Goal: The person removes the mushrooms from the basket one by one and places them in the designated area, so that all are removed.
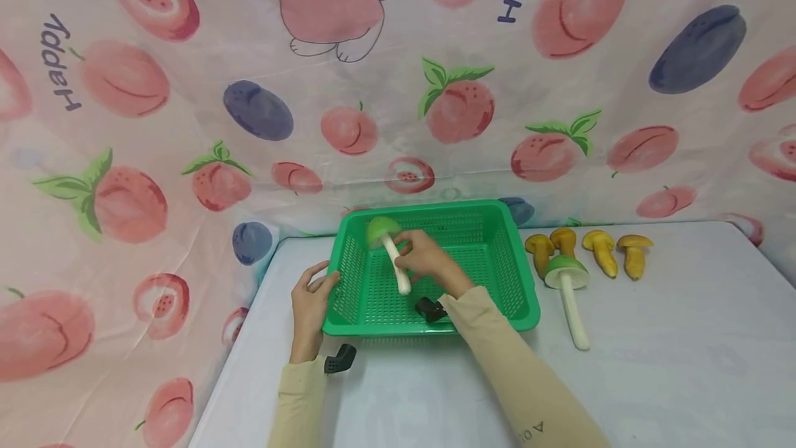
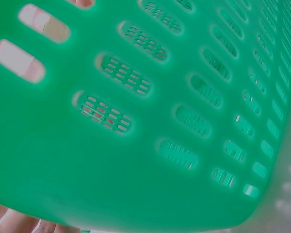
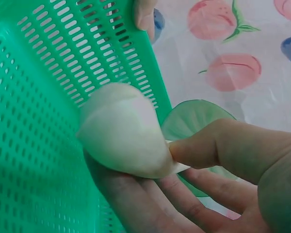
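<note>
A green-capped toy mushroom (image 1: pixel 398 265) is tilted over the basket, its pale stem pinched between the thumb and fingers of my right hand (image 1: pixel 425 256). In the right wrist view, the stem's thick white end (image 3: pixel 123 131) faces the camera and the green cap (image 3: pixel 199 116) shows behind the thumb. My left hand (image 1: pixel 311 306) holds the left rim of the green plastic basket (image 1: pixel 429 330), thumb on the edge. The basket's slotted wall (image 2: pixel 87 170) fills most of the left wrist view, where only a few of the fingers (image 2: pixel 19 223) show.
Right of the basket lie another green-capped mushroom (image 1: pixel 575 310) and several small yellow-brown mushrooms (image 1: pixel 634 258). They rest on a white-covered table (image 1: pixel 684 351). A fruit-patterned cloth (image 1: pixel 398 88) hangs behind. Black wrist cameras (image 1: pixel 340 359) sit by both sleeves.
</note>
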{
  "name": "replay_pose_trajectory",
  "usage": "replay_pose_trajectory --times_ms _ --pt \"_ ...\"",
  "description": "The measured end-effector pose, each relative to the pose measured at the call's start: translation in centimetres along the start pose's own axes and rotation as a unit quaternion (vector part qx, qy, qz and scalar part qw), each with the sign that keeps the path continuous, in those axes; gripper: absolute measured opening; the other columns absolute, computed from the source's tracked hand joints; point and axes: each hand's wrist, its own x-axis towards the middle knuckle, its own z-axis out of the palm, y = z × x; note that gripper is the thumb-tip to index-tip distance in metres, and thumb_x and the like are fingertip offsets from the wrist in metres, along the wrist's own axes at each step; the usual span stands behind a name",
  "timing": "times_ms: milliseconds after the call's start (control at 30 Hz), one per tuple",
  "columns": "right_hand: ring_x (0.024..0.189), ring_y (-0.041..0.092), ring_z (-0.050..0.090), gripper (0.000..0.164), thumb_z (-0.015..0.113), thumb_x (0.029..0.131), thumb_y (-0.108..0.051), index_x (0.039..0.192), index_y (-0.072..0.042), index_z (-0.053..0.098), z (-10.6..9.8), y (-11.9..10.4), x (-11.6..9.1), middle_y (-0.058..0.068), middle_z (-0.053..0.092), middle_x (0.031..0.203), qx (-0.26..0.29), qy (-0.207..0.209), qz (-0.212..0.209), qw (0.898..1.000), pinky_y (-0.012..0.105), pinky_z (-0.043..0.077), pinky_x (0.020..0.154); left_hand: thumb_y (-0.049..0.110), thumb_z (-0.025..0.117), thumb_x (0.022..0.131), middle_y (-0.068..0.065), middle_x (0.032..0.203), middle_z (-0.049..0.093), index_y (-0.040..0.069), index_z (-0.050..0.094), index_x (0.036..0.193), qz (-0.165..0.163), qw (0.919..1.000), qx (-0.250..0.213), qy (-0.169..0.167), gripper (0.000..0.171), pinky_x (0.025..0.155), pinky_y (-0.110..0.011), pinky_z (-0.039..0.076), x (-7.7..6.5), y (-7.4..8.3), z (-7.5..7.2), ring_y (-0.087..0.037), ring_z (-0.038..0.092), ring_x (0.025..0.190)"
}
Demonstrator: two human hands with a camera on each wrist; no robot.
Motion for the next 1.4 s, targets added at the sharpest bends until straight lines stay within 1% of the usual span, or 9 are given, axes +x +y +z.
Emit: replay_pose_trajectory --times_ms 333,567,767,933,1100,1167,1400 --pt "0.103 0.038 0.064 0.048 0.056 0.096 0.001 0.143 -0.001 0.046 -1.3 -0.5 -1.7 0.024 0.051 0.129 -0.021 0.013 -0.014 1.0 0.039 0.059 0.069 0.032 0.071 0.093 -0.016 0.118 0.071 0.019 0.063 0.131 0.006 0.9999 0.008 0.003 0.041 0.077 -0.025 0.052 0.0 0.0 -0.2 -0.015 0.069 0.09" --pt "0.102 0.038 0.066 0.047 0.056 0.096 0.001 0.142 -0.001 0.047 -1.7 -0.7 -2.6 0.025 0.052 0.128 -0.029 0.021 -0.028 0.999 0.039 0.059 0.07 0.03 0.07 0.093 -0.016 0.119 0.07 0.019 0.062 0.131 0.0 1.0 0.005 0.007 0.04 0.072 -0.024 0.053 0.1 -0.1 -0.4 -0.017 0.07 0.089" --pt "0.103 0.039 0.065 0.048 0.056 0.097 0.0 0.144 -0.002 0.046 -2.3 -0.9 -3.5 0.025 0.051 0.13 -0.038 0.027 -0.034 0.998 0.039 0.059 0.069 0.028 0.07 0.094 -0.016 0.119 0.07 0.019 0.062 0.131 0.0 1.0 0.006 0.007 0.039 0.072 -0.024 0.053 0.2 -0.2 -0.4 -0.015 0.07 0.089" --pt "0.105 0.039 0.064 0.048 0.055 0.098 0.0 0.145 -0.001 0.044 -3.0 -0.6 -4.2 0.027 0.05 0.131 -0.041 0.026 -0.047 0.998 0.039 0.058 0.071 0.027 0.07 0.094 -0.018 0.118 0.07 0.019 0.063 0.131 0.004 1.0 0.003 0.007 0.039 0.073 -0.025 0.053 0.3 -0.2 -0.3 -0.013 0.069 0.086" --pt "0.105 0.038 0.065 0.049 0.054 0.099 -0.001 0.146 -0.001 0.042 -3.8 -0.1 -5.1 0.027 0.049 0.132 -0.036 0.028 -0.054 0.997 0.039 0.058 0.072 0.028 0.07 0.093 -0.019 0.119 0.07 0.018 0.062 0.131 0.002 1.0 -0.003 0.003 0.039 0.07 -0.025 0.054 0.3 -0.2 -0.2 -0.014 0.07 0.083" --pt "0.106 0.038 0.065 0.049 0.053 0.099 -0.002 0.146 -0.001 0.041 -4.1 0.1 -5.4 0.027 0.049 0.132 -0.035 0.031 -0.058 0.997 0.039 0.058 0.072 0.029 0.07 0.093 -0.019 0.119 0.07 0.019 0.063 0.131 0.001 1.0 -0.002 0.003 0.039 0.071 -0.025 0.054 0.3 -0.3 -0.2 -0.013 0.07 0.083" --pt "0.107 0.039 0.065 0.049 0.056 0.098 -0.004 0.145 0.0 0.044 -5.1 1.0 -6.8 0.027 0.054 0.129 -0.07 0.055 -0.084 0.993 0.039 0.058 0.069 0.029 0.071 0.093 -0.016 0.116 0.071 0.02 0.064 0.13 0.011 0.9999 0.004 0.005 0.039 0.077 -0.026 0.051 0.2 -0.4 -0.1 -0.014 0.068 0.089"
